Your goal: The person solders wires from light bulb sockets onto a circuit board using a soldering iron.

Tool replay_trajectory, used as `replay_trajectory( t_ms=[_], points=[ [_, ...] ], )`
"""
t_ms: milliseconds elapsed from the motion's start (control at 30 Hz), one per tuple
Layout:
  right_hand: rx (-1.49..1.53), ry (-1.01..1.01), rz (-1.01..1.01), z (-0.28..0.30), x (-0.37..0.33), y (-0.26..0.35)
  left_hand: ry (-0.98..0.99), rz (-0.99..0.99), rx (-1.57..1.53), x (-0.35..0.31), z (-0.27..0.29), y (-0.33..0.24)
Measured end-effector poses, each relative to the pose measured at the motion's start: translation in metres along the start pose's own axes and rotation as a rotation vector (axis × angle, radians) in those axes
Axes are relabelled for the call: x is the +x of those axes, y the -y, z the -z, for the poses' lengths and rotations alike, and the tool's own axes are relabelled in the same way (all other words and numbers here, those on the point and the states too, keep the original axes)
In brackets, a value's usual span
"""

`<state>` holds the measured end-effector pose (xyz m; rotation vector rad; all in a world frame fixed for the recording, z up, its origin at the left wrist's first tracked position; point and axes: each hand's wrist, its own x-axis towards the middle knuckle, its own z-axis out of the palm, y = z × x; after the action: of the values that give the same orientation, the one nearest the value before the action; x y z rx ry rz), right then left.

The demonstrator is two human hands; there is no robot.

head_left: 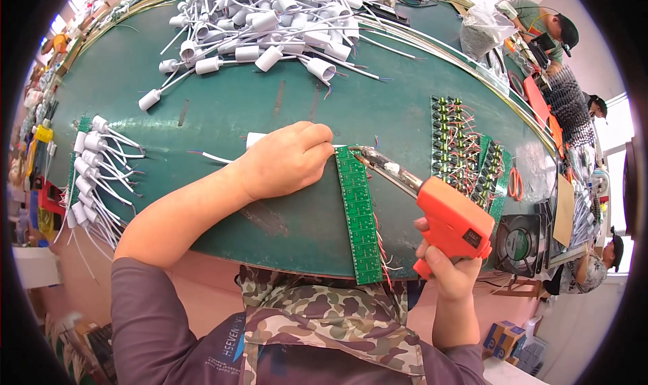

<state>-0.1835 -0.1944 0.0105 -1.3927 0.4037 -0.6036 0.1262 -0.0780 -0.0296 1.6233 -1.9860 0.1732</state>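
Note:
My left hand [287, 161] is closed on a white lamp socket [255, 139], whose end shows past the knuckles. A white lead [214, 157] with bare coloured ends sticks out beyond the wrist. The pinching fingertips meet the top corner of a long green circuit board strip [359, 216], which lies lengthwise toward me. In my right hand [449, 270] is a red soldering gun [453, 216], gripped by its handle. Its metal tip rests at or just over the top end of the strip, near the left fingertips. Red and white wires hang along the strip's right side.
A heap of white lamp sockets [270, 30] with leads covers the far side. Wired sockets on a board [88, 162] lie left. Populated boards [459, 148], scissors [516, 184] and a black fan [518, 244] stand right. Other people [550, 34] work beyond.

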Motion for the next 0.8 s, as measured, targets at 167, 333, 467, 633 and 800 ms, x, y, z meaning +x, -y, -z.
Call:
replay_trajectory(
  t_ms=[167,333,467,633,800],
  points=[
    [-0.022,0.033,0.033,-0.002,0.006,0.001,-0.115,-0.023,-0.030,-0.001,0.001,0.000],
    [-0.065,0.008,0.038,-0.002,0.010,0.000,-0.046,-0.033,0.087,0.000,0.002,-0.001],
    [-0.004,0.010,0.037,-0.001,0.009,0.002,-0.063,0.060,0.141,-0.001,0.004,-0.009],
    [-0.045,0.047,0.097,0.005,0.008,-0.001,-0.144,0.106,0.145,-0.001,0.000,-0.014],
    [-0.056,0.047,0.106,0.010,0.004,-0.001,-0.082,0.134,0.179,-0.007,0.004,-0.019]
  ],
)
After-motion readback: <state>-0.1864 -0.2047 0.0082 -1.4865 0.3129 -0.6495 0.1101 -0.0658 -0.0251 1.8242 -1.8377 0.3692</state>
